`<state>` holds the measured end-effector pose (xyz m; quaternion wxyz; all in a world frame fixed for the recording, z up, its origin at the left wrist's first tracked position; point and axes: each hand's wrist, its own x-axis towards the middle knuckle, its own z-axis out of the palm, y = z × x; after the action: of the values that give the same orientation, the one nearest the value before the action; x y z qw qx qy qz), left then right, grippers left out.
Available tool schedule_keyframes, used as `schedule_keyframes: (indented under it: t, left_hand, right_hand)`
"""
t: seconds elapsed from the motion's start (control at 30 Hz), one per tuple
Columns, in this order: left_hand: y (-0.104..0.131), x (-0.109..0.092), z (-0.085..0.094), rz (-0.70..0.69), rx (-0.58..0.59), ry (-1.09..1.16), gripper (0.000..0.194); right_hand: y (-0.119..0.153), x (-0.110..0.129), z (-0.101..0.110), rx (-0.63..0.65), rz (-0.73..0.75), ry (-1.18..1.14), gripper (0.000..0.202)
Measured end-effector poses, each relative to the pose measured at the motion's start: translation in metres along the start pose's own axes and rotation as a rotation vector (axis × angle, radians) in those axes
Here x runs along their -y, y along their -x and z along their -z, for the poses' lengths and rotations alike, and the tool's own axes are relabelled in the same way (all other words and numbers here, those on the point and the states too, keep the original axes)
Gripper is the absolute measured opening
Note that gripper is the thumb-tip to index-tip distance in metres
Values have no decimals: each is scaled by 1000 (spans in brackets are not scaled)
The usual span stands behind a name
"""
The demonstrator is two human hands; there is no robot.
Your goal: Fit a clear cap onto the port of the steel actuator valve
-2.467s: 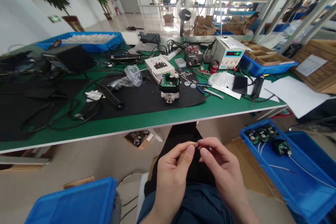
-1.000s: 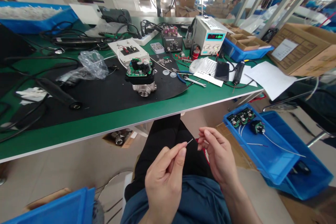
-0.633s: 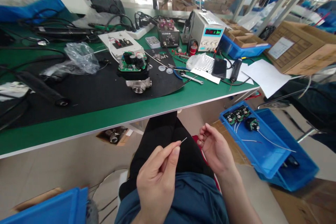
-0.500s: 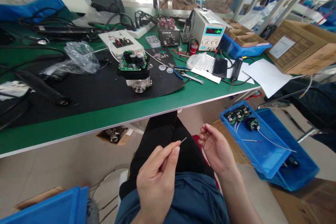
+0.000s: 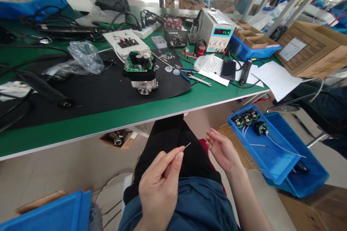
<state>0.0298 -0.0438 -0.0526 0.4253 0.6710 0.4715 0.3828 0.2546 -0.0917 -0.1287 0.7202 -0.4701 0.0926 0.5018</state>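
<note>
Between thumb and forefinger, my left hand (image 5: 161,184) pinches a thin, short, pale pin-like piece (image 5: 188,144); its free end points up and to the right. My right hand (image 5: 221,151) is held apart to the right of it, palm turned inward, fingers loosely bent with nothing visible in them. Both hands are above my lap, in front of the bench edge. On the black mat (image 5: 108,95) of the bench stands a metal valve body (image 5: 145,86) with a green circuit board (image 5: 137,62) in a black housing on top.
A wrench (image 5: 200,79), pliers (image 5: 185,74), a phone (image 5: 228,69) and an electric screwdriver (image 5: 245,71) lie on the green bench. Behind them stands a power supply (image 5: 217,30). Blue bins (image 5: 282,164) with circuit boards are low at right; another blue bin (image 5: 51,213) is at lower left.
My left hand has shifted slightly left with the pin-like piece still pinched. The fingers of my right hand have straightened a little.
</note>
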Motion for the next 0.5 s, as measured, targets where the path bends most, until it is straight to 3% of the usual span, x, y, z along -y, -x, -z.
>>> schedule_keyframes:
  t: [0.1, 0.2, 0.23, 0.5]
  left_hand:
    - [0, 2, 1, 7, -1, 5, 16]
    - [0, 4, 2, 12, -14, 10, 17]
    - [0, 5, 2, 15, -21, 9, 17]
    - [2, 12, 12, 46, -53, -44, 20]
  right_hand:
    - [-11, -6, 17, -32, -9, 94, 22]
    - [-28, -15, 38, -120, 26, 234, 11]
    - [-35, -19, 46, -159, 41, 297, 17]
    - [-75, -45, 114, -401, 138, 1012, 34]
